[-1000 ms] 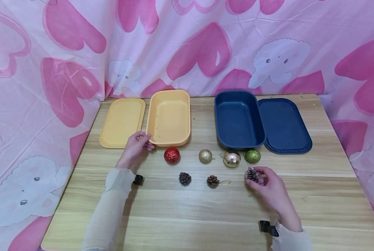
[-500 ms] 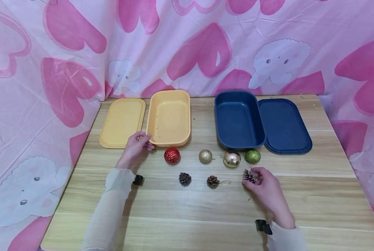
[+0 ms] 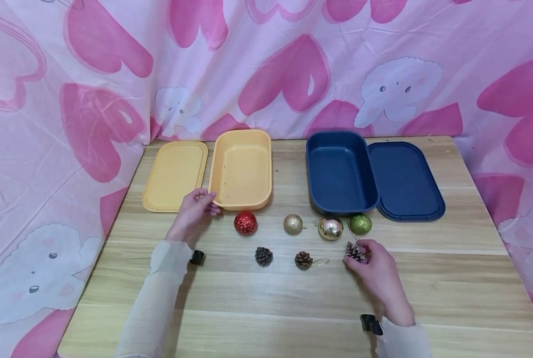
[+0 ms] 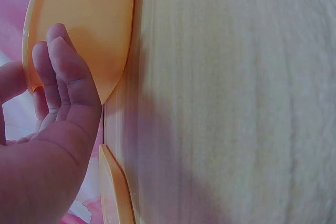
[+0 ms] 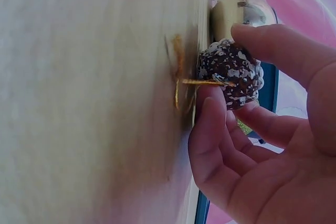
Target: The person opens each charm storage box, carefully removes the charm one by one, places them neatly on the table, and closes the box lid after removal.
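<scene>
In the head view my left hand [image 3: 195, 208] holds the near left corner of the yellow container [image 3: 241, 171]; its thumb is at the rim and its fingers curl against the outer wall [image 4: 100, 30]. My right hand [image 3: 380, 271] pinches a white-tipped pine cone [image 3: 353, 251] between thumb and fingers. Low over the tabletop in the right wrist view, this pine cone [image 5: 231, 72] has a gold cord loop [image 5: 202, 82]. Just beyond it are a green glitter ball [image 3: 360, 224] and a shiny gold ball [image 3: 330, 228].
Two more pine cones, a dark one [image 3: 263, 256] and a brown one [image 3: 304, 260], lie mid-table. Behind them sit a red ball [image 3: 246, 223] and a gold glitter ball [image 3: 293, 224]. A blue container [image 3: 342, 171] stands beside its lid [image 3: 405, 181]; a yellow lid [image 3: 175, 175] lies at left.
My right hand has shifted slightly left with the pine cone, whose tip has turned away to the upper left. The left hand stays at the yellow container's corner.
</scene>
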The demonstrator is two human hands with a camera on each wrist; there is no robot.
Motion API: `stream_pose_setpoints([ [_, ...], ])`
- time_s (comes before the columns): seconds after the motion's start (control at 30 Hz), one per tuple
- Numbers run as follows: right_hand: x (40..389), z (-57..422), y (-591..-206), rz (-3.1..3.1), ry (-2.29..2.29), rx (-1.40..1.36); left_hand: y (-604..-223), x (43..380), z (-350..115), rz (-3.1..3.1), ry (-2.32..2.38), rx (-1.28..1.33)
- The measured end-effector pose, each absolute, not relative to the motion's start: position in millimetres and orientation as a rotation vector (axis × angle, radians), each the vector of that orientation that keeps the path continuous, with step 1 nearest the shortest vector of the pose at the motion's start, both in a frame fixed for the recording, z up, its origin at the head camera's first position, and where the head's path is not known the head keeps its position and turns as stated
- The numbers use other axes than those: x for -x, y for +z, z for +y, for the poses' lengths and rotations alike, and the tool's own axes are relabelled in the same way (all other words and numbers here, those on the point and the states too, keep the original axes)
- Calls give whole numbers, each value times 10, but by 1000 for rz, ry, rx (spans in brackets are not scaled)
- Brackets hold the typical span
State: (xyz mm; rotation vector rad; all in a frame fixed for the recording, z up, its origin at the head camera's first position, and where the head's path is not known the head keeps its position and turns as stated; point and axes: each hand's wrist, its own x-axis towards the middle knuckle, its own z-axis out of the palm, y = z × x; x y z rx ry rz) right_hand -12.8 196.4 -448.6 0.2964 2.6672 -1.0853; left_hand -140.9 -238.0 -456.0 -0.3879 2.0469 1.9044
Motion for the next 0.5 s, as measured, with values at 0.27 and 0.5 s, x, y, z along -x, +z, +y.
stream_pose_setpoints([
  [0.27,119,1968,-4497,2697,-1063,-288,-4564,1420,-2382,2048,1904,389],
  [0.5,105,1985,-4493,2702,-1072,-291,-4546,1415,-2372,2047,1898,394],
])
